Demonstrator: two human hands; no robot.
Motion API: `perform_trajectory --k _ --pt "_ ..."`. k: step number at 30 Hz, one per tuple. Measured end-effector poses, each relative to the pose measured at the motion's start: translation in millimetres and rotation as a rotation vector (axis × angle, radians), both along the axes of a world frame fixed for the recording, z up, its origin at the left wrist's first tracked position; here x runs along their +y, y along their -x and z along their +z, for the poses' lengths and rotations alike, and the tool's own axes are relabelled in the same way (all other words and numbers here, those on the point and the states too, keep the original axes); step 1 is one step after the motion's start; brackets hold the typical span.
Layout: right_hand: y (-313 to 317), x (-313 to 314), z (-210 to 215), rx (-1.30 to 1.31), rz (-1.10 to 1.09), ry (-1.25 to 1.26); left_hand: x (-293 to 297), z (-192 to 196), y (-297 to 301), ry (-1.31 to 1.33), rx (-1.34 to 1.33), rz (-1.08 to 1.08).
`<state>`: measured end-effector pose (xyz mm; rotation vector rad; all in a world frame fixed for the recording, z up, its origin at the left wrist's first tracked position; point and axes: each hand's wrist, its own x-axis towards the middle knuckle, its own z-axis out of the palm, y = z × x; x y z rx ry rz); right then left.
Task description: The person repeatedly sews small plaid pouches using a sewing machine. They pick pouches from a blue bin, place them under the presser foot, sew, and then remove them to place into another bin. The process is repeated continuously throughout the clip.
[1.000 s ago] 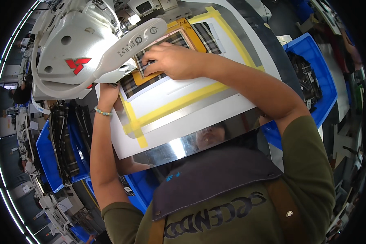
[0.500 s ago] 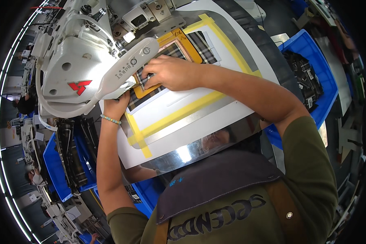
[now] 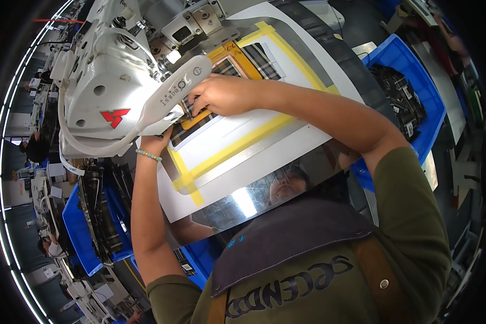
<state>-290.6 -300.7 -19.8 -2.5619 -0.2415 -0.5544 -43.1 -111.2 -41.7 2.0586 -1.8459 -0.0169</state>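
My right hand (image 3: 227, 96) lies over an orange frame (image 3: 247, 66) on the plaid fabric (image 3: 262, 58). Its fingers are bent and drawn together at the frame's near left edge, beside the sewing machine's head; what sits between the fingertips is hidden. My left hand (image 3: 155, 142), below a beaded bracelet, reaches under the machine head, which covers its fingers. Beneath the fabric is a white sheet (image 3: 243, 131) bordered with yellow tape (image 3: 247, 142). A pale lamp arm (image 3: 173, 92) slants across the white sewing machine (image 3: 100, 100), close above both hands.
A shiny metal table edge (image 3: 243, 202) runs between my body and the sheet. Blue bins hold dark plaid pieces at the right (image 3: 434, 116) and left (image 3: 73, 221). Metal machine parts (image 3: 191, 24) stand behind the frame.
The view has shifted slightly, so the machine appears a little farther right. Both hands keep nearly the same places by the frame; the right fingers have shifted only slightly.
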Motion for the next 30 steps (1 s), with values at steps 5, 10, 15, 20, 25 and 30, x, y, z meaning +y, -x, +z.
perform_trajectory --k 5,10,15,20,25,30 --pt "-2 -3 8 0.02 0.019 -0.027 -4 -7 -16 0.06 -0.17 -0.036" --pt "-10 -3 19 0.134 -0.013 -0.037 -3 -9 -15 -0.032 -0.09 -0.034" --pt "-16 2 26 0.205 -0.142 0.023 7 -31 -48 -0.018 -0.083 -0.037" --pt "-14 -3 22 0.122 -0.047 -0.007 14 -4 -8 0.06 0.015 0.041" --pt "-7 0 15 0.039 0.028 -0.015 25 34 33 -0.06 0.174 0.252" --pt "5 4 20 0.053 0.068 0.015 50 39 41 0.021 0.091 0.091"
